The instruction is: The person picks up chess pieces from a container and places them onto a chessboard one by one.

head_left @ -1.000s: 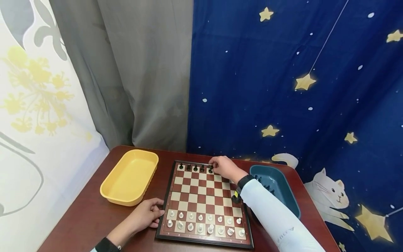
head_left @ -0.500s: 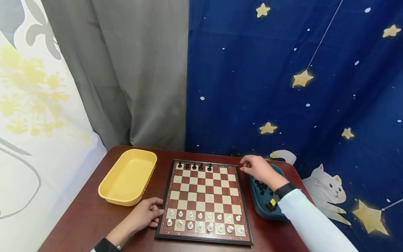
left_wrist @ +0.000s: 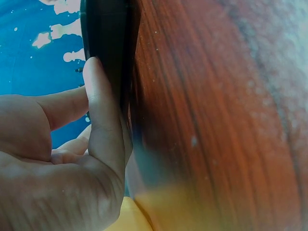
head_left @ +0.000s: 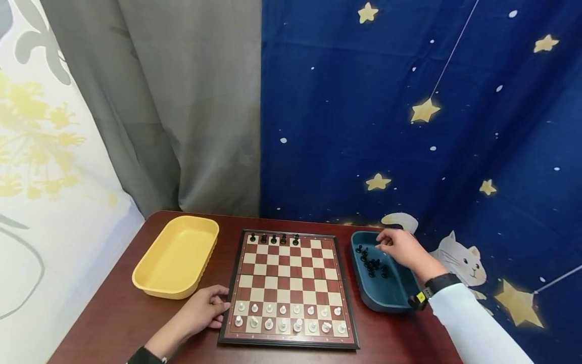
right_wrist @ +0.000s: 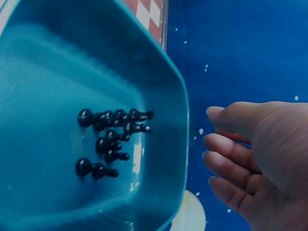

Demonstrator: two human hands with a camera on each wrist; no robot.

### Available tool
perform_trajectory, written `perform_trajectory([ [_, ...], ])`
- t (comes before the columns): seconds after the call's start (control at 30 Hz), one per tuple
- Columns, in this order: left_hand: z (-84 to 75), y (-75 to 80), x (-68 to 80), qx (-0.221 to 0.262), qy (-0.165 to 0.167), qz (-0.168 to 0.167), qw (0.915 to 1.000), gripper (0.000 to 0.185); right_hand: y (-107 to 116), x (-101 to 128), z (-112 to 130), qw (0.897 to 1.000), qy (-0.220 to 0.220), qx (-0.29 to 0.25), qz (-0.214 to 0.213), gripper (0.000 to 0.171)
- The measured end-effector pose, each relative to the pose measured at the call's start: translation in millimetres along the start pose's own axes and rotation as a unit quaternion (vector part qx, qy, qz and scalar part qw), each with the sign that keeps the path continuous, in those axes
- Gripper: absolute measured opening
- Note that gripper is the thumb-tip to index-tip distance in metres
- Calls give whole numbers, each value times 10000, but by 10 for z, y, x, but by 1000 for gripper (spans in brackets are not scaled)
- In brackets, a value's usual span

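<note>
A chessboard (head_left: 289, 271) lies flat, white pieces (head_left: 269, 323) in two rows along its near side and several black pieces (head_left: 274, 239) at its far left edge. My left hand (head_left: 204, 311) touches the board's left edge with relaxed fingers; in the left wrist view, a fingertip lies against the dark side of the board. Over the far end of a dark blue bin (head_left: 386, 302) hovers my right hand (head_left: 402, 247), its fingers loosely bent with nothing between them. Several black chess pieces (right_wrist: 110, 144) lie jumbled in that bin, apart from the hand.
A yellow bin (head_left: 150, 280) stands left of the board on the reddish-brown table (head_left: 109, 323). Behind the table hang a grey curtain (head_left: 213, 126) and a blue curtain (head_left: 341, 126) with stars. The blue bin sits close beside the board's right edge.
My right hand has left the black chess piece it held at the board's far edge and moved right, over the blue bin. The left hand has stayed at the board's edge.
</note>
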State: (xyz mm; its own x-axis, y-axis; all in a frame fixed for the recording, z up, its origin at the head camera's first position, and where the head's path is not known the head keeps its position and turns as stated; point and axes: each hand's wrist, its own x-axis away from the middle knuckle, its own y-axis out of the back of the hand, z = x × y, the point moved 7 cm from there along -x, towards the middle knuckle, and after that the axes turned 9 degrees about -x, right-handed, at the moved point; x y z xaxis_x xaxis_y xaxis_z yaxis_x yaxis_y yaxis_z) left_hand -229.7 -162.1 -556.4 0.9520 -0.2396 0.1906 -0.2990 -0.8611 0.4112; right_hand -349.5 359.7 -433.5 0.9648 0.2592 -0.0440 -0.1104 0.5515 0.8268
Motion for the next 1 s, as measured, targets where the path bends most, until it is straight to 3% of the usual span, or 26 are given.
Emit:
perform_trajectory([
  [0.37,44,-1,1,3,13,-7,10000,35,-175,-107,-267,9999,-45,-91,64,11],
  [1.0,31,11,-10,-47,86,-44,9999,34,-440,-310,-208,9972,52,273,692,18],
])
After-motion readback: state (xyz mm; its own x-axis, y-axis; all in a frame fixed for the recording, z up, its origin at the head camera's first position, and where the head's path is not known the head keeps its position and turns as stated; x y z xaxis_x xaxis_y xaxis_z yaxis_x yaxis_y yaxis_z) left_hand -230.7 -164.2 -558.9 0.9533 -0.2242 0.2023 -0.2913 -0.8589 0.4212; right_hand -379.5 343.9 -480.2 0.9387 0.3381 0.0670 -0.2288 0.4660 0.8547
